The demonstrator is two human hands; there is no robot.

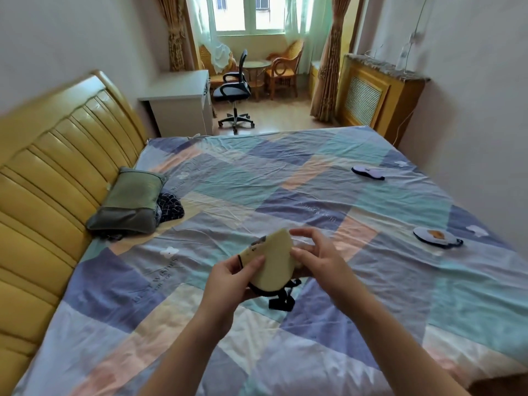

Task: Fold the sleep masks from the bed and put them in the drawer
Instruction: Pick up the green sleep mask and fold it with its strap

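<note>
I hold a cream-yellow sleep mask (275, 260) above the bed, folded in half, its black strap (283, 300) dangling below. My left hand (231, 281) grips its left edge, thumb on top. My right hand (317, 252) pinches its right side with curled fingers. A dark blue sleep mask (368, 172) lies flat at the far right of the bed. Nearer on the right lies another sleep mask (435, 237), pale with an orange patch and dark strap. No drawer is in sight.
The bed (285, 181) has a patchwork cover and a yellow padded headboard (57, 167) on the left. A green pillow (128, 201) sits over dark checked cloth by the headboard. Beyond are a white desk (180, 101), office chair (233, 90) and radiator cover (371, 95).
</note>
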